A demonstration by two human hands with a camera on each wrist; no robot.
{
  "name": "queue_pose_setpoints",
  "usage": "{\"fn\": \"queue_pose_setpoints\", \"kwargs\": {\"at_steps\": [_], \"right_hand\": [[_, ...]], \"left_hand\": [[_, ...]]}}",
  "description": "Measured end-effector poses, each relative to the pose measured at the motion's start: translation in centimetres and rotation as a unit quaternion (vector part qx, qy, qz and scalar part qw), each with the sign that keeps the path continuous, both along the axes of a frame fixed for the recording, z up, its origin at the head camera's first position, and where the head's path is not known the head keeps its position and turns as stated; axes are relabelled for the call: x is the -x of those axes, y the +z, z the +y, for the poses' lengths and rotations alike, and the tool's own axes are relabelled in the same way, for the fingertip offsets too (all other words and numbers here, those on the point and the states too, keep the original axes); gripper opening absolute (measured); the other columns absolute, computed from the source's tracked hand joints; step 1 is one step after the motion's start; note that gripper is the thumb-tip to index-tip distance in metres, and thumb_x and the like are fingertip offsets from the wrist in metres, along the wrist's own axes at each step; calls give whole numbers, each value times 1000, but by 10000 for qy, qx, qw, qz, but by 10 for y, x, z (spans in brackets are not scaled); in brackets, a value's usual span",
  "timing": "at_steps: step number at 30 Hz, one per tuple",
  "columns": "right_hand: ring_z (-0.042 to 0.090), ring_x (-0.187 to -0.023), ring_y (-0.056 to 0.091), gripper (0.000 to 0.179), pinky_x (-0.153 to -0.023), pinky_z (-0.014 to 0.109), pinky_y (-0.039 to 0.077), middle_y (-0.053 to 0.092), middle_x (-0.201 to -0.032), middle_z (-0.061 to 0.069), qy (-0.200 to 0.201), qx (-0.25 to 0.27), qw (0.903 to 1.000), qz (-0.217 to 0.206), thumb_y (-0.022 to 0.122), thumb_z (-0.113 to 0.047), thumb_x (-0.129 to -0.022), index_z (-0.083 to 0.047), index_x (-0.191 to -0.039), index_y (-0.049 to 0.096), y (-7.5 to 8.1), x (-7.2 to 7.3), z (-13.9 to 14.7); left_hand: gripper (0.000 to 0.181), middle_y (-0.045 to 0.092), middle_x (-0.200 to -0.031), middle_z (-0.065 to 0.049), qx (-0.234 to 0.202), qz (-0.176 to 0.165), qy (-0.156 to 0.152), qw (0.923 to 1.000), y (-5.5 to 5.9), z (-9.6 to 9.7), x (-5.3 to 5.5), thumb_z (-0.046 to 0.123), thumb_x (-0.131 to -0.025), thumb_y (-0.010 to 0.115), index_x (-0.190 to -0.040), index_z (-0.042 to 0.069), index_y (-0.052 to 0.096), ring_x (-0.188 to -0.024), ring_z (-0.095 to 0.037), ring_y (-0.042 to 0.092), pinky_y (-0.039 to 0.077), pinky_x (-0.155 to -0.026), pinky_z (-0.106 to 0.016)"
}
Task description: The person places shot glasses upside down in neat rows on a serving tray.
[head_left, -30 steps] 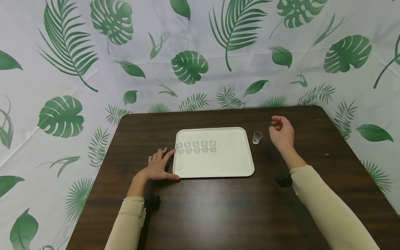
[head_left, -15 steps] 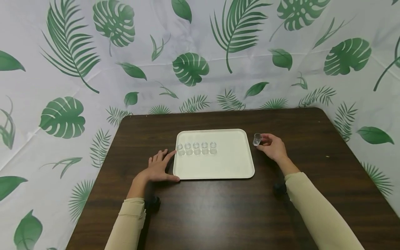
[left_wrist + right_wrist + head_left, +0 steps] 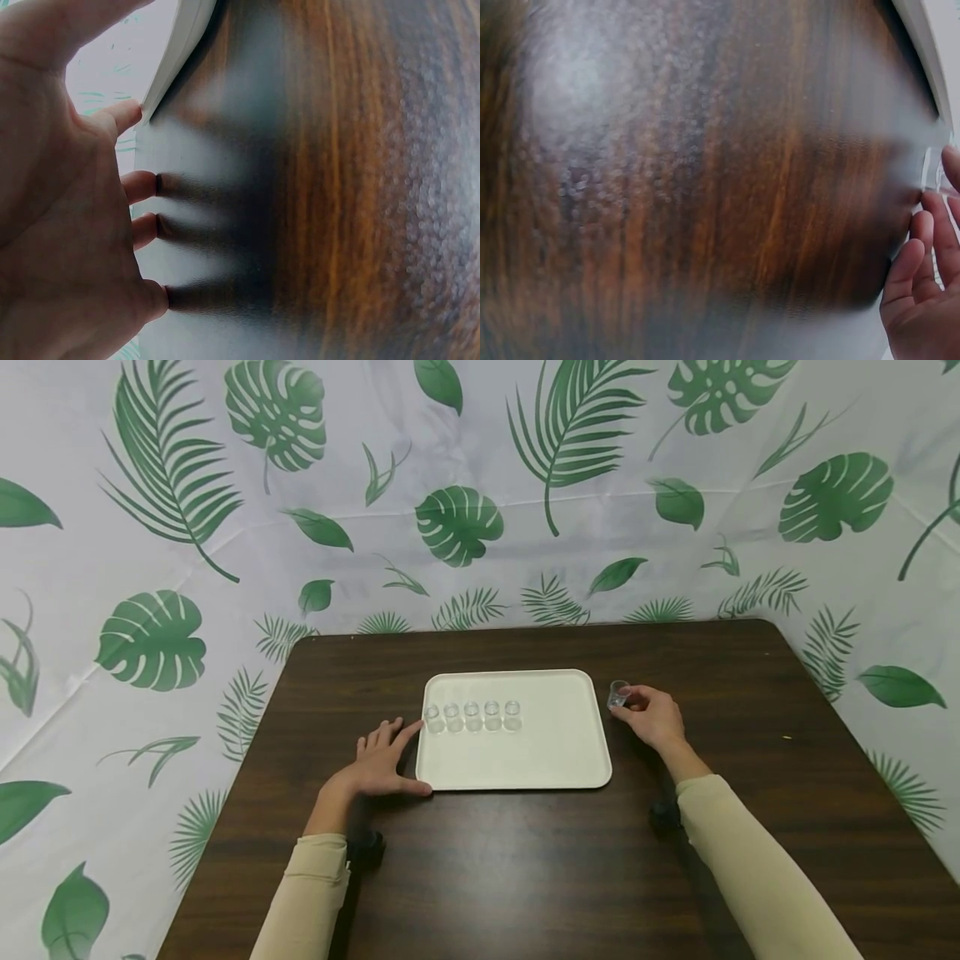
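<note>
A white rectangular tray (image 3: pixel 555 760) lies on the dark wooden table. Several small clear plastic cups (image 3: pixel 472 717) stand in a row across its left half. Another small clear cup (image 3: pixel 618 693) is just off the tray's right edge, and my right hand (image 3: pixel 654 717) pinches its side between thumb and fingers. In the right wrist view part of this cup (image 3: pixel 931 166) shows at the fingertips. My left hand (image 3: pixel 378 766) lies with spread fingers at the tray's left side. Its thumb and index finger touch the tray's edge; the other fingertips rest on the table in the left wrist view.
The wooden table (image 3: pixel 495 877) extends around the tray to a back edge. Behind it hangs a white cloth (image 3: pixel 360 560) printed with green leaves. A tiny pale speck (image 3: pixel 787 737) lies on the table at the right.
My right hand has come left and down to the lone cup and taken hold of it. The left hand and the row of cups have stayed in place.
</note>
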State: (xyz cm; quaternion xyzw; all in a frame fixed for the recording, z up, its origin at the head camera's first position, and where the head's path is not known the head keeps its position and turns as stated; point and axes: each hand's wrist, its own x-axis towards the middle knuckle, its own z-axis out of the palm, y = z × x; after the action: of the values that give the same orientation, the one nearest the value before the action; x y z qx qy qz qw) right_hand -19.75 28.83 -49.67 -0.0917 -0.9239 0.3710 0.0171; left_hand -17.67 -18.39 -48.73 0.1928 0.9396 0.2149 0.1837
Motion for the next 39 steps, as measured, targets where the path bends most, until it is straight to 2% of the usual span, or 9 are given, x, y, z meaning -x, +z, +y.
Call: {"fn": "queue_pose_setpoints", "kwargs": {"at_steps": [10,23,27,31,33,36,39], "right_hand": [[36,-98,60,42,-81,49,45,66,-106,22,13,-56,10000,45,73,-31,-89,-3,-119,64,2,-1,0],[41,-108,60,40,-91,51,47,63,-117,29,95,640,9977,186,70,-20,-92,6,-121,61,7,-5,9],[36,-104,59,40,-84,38,50,62,-116,27,-9,942,9952,255,69,-20,-93,6,-122,60,8,-6,12],[16,-87,59,40,-67,19,50,60,-110,22,-263,1393,9891,388,69,-19,-93,6,-122,60,11,-7,13],[8,-78,56,39,-62,17,50,58,-106,19,-346,1537,9863,488,69,-17,-92,7,-121,61,14,-6,13],[7,-73,57,37,-61,17,49,56,-105,18,-346,1266,9895,606,69,-16,-92,7,-120,63,20,-4,15],[19,-81,57,35,-66,23,47,54,-110,20,-305,744,9946,659,68,-15,-91,6,-120,64,25,-3,15]], "left_hand": [[112,9,-160,-23,42,-82,29,10000,1,0,-1,62,-72,77,-159,24,18,-145,-47,3,2,-105,-73],[111,11,-160,-24,103,-53,38,9999,4,1,-1,63,-72,77,-158,22,20,-144,-48,7,4,-105,-74],[111,11,-160,-24,105,-51,25,9999,4,2,-1,63,-72,77,-158,22,20,-144,-48,7,4,-105,-74],[111,11,-160,-24,92,-66,18,9999,4,2,-1,63,-72,77,-158,22,20,-144,-48,6,3,-105,-74],[111,11,-160,-24,86,-64,15,9999,4,2,0,62,-72,77,-158,22,19,-144,-48,6,3,-105,-73],[111,11,-160,-25,68,-30,1,10000,3,1,0,62,-72,77,-158,21,20,-144,-49,6,4,-104,-74],[112,10,-160,-24,88,-49,-2,9999,2,1,1,63,-72,77,-158,22,19,-144,-49,6,3,-104,-74]]}}
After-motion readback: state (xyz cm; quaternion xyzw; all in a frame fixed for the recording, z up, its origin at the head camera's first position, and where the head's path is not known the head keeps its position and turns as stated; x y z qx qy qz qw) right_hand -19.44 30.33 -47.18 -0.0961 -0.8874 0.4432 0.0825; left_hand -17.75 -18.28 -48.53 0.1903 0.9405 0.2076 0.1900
